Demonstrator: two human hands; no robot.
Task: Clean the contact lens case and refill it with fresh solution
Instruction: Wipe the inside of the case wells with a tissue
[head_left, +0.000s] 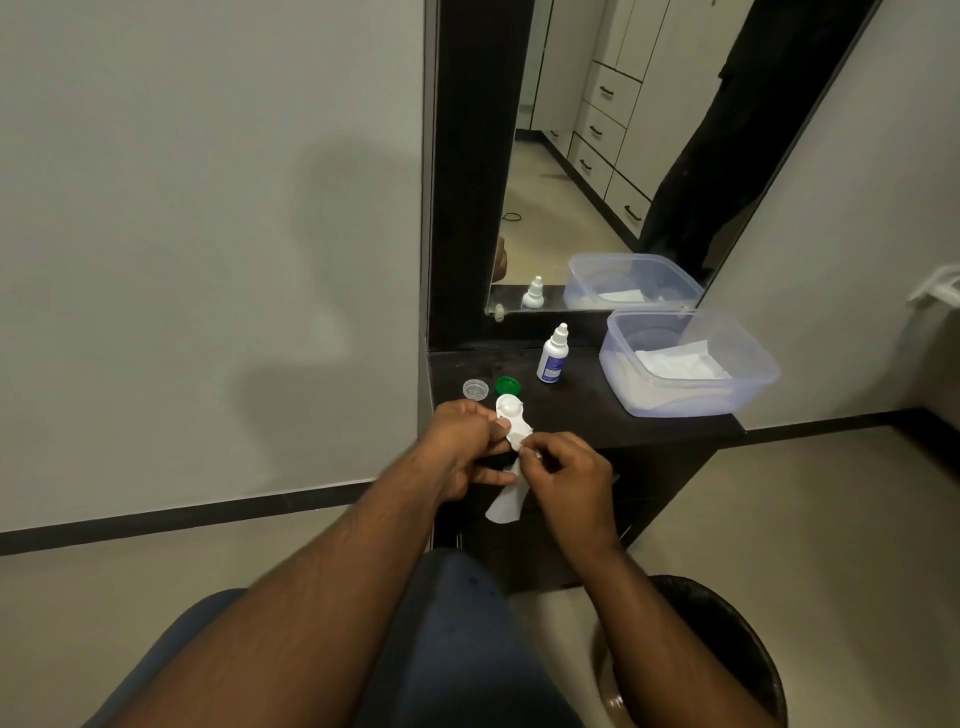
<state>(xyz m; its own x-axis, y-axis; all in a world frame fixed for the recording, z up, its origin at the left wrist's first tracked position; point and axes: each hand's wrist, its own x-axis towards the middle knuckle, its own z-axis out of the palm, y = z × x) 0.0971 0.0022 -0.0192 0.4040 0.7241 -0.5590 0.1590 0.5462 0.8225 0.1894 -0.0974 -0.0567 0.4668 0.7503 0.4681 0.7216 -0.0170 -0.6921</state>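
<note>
Currently left hand (464, 441) pinches white plastic lens case (511, 415), right hand (566, 480) grips white tissue (504, 506); held past the dark shelf's (597, 410) front edge, case could slip and drop.

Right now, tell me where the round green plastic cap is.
The round green plastic cap lies on the dark shelf, between the clear round cap on its left and the small white solution bottle on its right.

Dark tabletop (649, 410) against a tall mirror (597, 171) in a dark frame. At its right end, a clear plastic tub (727, 387) with folded white paper inside (mirrored behind). On the floor at lower right, a round bin (737, 639) with a black liner. Reflected in the glass: pale drawers with dark handles.
</note>
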